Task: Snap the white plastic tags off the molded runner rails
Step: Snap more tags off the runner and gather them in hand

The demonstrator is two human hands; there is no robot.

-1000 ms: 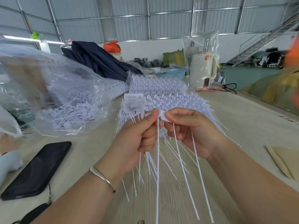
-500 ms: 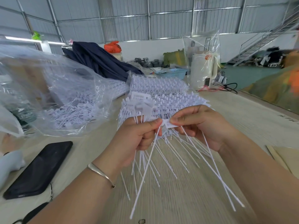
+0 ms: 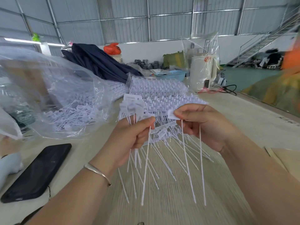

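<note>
Left hand [image 3: 129, 135] grips bundled tags [image 3: 132, 106], right hand [image 3: 206, 125] pinches seemingly two; phone [image 3: 37, 172] lies left.

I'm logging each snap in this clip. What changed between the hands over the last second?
The hands drew apart: the right hand now pinches a tag clear of the left hand, whereas a second ago the two pinched together at one spot. The left keeps its grip on its bundle of tags. The phone and bag stayed put.
</note>
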